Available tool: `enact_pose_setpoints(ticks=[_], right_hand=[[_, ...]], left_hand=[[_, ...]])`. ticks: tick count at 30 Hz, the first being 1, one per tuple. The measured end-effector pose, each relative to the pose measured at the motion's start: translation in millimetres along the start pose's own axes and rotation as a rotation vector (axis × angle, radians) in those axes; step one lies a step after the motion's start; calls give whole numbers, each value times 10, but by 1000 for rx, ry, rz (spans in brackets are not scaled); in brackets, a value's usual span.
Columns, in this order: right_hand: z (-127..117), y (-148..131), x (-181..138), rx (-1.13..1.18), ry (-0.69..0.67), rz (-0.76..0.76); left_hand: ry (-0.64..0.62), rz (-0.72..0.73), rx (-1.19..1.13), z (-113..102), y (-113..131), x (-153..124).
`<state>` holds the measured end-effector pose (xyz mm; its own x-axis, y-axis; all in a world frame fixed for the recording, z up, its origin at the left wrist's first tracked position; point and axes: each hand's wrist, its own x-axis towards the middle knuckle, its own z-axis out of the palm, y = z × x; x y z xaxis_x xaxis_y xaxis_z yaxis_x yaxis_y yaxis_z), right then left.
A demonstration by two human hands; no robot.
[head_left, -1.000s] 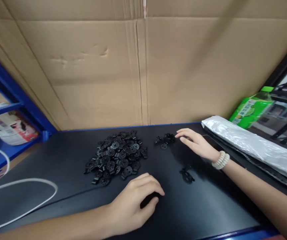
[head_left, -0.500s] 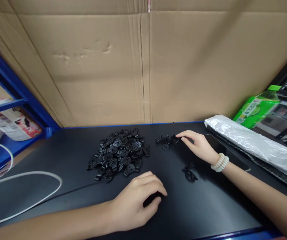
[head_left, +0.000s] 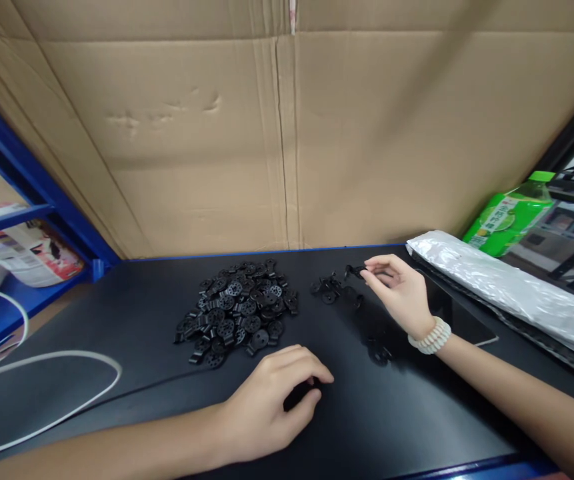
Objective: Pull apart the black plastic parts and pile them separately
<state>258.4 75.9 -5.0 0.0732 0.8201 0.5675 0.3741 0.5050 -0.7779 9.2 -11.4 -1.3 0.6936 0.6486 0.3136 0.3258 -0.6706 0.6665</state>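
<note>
Surface: a dark table (head_left: 417, 413) with a blue edge, far side against a creased cardboard sheet (head_left: 191, 167).
Room: blue shelf frame (head_left: 74, 230) at left, a white cable (head_left: 89, 355) looping onto the table.
Main pile: black parts (head_left: 247, 310), left of centre, too heaped to count.
Small lots: two, a far cluster (head_left: 329, 290) right of the pile and a nearer, blurred one (head_left: 379, 351); pieces overlap.
Containers: one green-capped bottle (head_left: 509, 220), far right, its filling mostly behind the label; one silvery package (head_left: 507, 293), contents hidden.
Right hand (head_left: 397, 290): thumb and fingertips pinched on one black part (head_left: 354, 271), just above the far cluster.
Left hand (head_left: 277, 403): half-curled, thumb apart from fingers, near the pile; its hollow is too dark to read.
</note>
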Motion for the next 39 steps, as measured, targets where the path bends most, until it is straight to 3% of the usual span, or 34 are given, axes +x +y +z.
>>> enact_pose_setpoints(ticks=[2,5,8,12,16,25,30,39], right_hand=[[28,-158,-82,98,-63,62],[110,-431,-278,403,-322,334],[203,-633,-483,493,-500,404],[280,-711,-634,533,-643,483],[305,-695,-664,613,-712,533],[326,-610,-654,871,-716,579],[340,-564,-631,753,-704,581],[309,-598,-626,576,-721,611]], left_hand=[[87,-35,-15,15,-7,-10],[274,-55,-89,34,-26,-10],[401,-35,-184,33,-39,1],[473,-3,-158,19,-24,13],[458,-85,-190,30,-15,25],[414,-277,-369,29,-51,64],[332,-383,-569,3,-43,85],[199,-358,-649,-1,-43,76]])
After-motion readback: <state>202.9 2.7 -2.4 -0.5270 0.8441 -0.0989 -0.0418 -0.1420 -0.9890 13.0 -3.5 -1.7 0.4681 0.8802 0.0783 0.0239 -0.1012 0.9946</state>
